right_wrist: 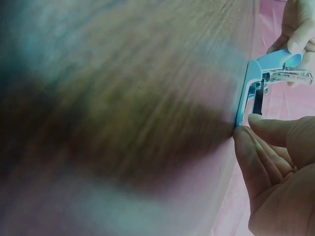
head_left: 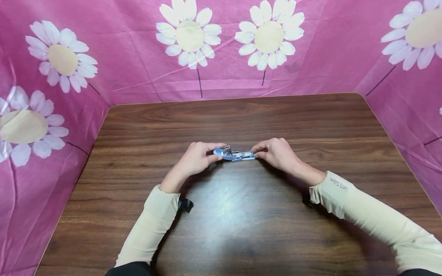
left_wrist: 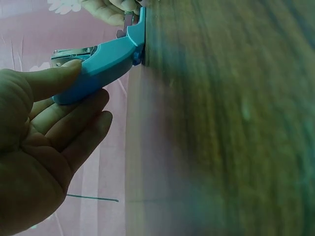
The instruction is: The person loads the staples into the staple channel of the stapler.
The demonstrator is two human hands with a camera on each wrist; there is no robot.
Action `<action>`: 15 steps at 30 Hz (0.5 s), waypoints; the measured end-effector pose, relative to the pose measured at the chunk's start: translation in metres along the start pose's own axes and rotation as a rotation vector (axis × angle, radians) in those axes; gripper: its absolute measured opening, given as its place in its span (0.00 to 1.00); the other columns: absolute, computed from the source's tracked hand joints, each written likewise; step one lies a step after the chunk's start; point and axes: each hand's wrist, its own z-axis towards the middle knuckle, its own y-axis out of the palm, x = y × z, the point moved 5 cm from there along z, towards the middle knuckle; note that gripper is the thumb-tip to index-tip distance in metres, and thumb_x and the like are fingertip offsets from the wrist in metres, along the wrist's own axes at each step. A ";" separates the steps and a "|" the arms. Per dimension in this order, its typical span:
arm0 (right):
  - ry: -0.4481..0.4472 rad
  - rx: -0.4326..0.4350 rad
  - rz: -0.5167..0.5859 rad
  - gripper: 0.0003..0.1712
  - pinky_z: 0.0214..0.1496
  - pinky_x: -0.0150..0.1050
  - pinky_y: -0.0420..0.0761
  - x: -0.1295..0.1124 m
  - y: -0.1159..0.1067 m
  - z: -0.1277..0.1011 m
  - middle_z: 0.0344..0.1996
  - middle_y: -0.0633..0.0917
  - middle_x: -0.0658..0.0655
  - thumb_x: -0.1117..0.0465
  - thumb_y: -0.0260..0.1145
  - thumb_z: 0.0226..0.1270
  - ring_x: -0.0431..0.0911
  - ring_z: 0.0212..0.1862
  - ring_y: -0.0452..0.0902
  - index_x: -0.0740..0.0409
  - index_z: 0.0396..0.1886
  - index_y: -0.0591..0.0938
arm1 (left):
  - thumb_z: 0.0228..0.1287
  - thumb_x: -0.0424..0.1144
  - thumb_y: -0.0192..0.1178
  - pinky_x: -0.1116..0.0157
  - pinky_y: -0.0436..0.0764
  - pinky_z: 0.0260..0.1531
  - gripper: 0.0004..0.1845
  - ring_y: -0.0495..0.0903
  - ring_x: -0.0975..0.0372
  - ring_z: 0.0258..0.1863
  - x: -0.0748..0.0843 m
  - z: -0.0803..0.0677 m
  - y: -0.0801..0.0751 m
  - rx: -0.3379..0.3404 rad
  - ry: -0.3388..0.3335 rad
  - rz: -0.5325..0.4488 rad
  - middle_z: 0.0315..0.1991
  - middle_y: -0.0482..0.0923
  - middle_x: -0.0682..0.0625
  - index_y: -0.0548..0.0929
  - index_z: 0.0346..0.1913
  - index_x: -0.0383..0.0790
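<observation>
the stapler [head_left: 235, 154] lies hinged open at mid table [head_left: 241, 214]. left hand [head_left: 195, 159] pinches its blue top, right hand [head_left: 277, 153] pinches the base end. step looks like opening it; next needs steady pulling apart.

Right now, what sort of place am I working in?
Probably a small makeshift recording booth: a bare wooden table walled on three sides by pink daisy-print cloth, with both hands holding only a blue stapler.
</observation>
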 end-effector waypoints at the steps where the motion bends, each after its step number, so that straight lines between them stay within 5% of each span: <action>1: 0.001 0.000 -0.001 0.07 0.42 0.45 0.79 0.000 0.000 0.000 0.35 0.91 0.46 0.57 0.73 0.58 0.42 0.40 0.86 0.42 0.37 0.90 | 0.64 0.46 0.66 0.66 0.68 0.23 0.21 0.60 0.66 0.16 0.002 0.001 0.000 0.006 0.015 0.013 0.38 0.85 0.55 0.81 0.60 0.57; 8: 0.009 -0.001 -0.008 0.07 0.42 0.45 0.79 0.004 -0.001 -0.002 0.35 0.91 0.46 0.58 0.73 0.58 0.42 0.39 0.86 0.43 0.37 0.90 | 0.64 0.46 0.66 0.67 0.65 0.19 0.24 0.56 0.67 0.14 0.016 0.007 0.005 0.053 0.065 0.046 0.31 0.82 0.55 0.79 0.63 0.59; 15: -0.022 0.004 -0.023 0.07 0.38 0.44 0.78 0.001 -0.001 0.000 0.35 0.91 0.47 0.58 0.72 0.59 0.43 0.36 0.86 0.45 0.37 0.90 | 0.65 0.50 0.64 0.68 0.65 0.17 0.26 0.53 0.68 0.11 0.035 0.022 0.017 0.026 0.088 0.019 0.15 0.60 0.55 0.75 0.66 0.60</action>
